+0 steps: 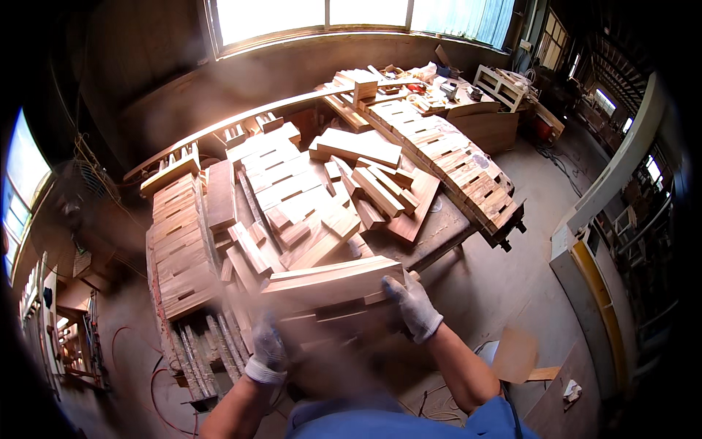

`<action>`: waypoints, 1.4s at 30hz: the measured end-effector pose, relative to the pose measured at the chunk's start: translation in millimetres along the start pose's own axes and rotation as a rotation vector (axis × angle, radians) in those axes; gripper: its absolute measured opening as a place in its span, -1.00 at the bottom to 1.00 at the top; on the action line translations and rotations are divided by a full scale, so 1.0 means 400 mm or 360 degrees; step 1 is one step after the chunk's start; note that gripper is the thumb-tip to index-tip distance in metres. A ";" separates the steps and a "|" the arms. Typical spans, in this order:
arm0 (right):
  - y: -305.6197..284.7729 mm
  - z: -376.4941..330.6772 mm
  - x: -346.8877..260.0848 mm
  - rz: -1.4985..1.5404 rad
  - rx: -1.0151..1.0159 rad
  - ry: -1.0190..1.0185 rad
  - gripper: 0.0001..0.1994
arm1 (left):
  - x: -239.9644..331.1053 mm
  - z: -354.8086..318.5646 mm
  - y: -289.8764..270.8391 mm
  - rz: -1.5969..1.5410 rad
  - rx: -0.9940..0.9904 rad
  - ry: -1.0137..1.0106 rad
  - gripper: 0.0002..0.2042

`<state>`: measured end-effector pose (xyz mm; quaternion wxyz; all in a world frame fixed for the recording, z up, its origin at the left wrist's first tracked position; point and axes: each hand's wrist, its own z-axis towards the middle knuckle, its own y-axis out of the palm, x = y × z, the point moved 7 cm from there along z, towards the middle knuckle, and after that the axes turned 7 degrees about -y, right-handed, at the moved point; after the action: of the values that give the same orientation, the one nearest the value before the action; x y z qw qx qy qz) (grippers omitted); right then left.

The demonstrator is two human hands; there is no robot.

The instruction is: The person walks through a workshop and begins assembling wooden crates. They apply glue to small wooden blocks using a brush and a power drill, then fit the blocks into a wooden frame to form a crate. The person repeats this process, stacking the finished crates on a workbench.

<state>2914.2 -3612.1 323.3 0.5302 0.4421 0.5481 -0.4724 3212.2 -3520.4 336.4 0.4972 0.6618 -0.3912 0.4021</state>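
Both my hands, in pale work gloves, are close to my body at the near edge of the worktable. Between them is a stack of wooden boards (333, 284), with dark slots between its layers. My right hand (415, 311) is closed on its right end, fingers curled over the upper corner. At its left end, my left hand (268, 350) grips the side, and its fingers are partly blurred. The lower part of the stack is dim and smeared. Just beyond lie loose wooden blocks (376, 192) in a heap.
Slotted wooden panels flank the heap, one on the left (178, 245) and one on the right (446, 154). A long rail (270, 110) runs behind. Metal bars (212, 347) jut out at the near left. Red hose (155, 388) lies on the floor; a machine (592, 293) stands right.
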 end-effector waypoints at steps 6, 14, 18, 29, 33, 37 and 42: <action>-0.191 0.081 0.071 0.0690 0.0370 0.0118 -0.55 | 0.003 0.303 0.235 0.0730 -0.0092 0.0299 -0.47; -0.435 0.444 0.141 0.0697 0.0888 -0.0179 -0.41 | 0.046 0.847 0.567 0.0444 -0.0524 -0.0038 -0.40; -0.426 0.618 0.073 -0.0055 0.0865 -0.0257 -0.40 | 0.152 0.980 0.496 0.1733 0.0293 0.0751 -0.24; -0.164 0.439 0.189 -0.0894 -0.0015 0.0022 -0.39 | -0.021 0.780 -0.044 0.2232 0.0296 -0.0198 -0.17; 0.002 0.373 0.246 -0.0704 -0.0441 0.0071 -0.44 | -0.088 0.696 -0.027 0.2455 0.0114 -0.0087 -0.05; 0.153 0.329 0.250 -0.0433 -0.0633 0.0277 -0.47 | -0.103 0.665 0.003 0.2378 0.0111 -0.0230 -0.24; 0.271 0.294 0.243 -0.0273 -0.0764 0.0386 -0.49 | -0.034 0.651 -0.043 0.2296 0.0325 0.0083 -0.32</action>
<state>3035.8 -3712.2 221.8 0.5084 0.3092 0.7390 -0.3158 3260.1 -3768.8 270.4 0.0535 0.2726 -0.6786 0.6799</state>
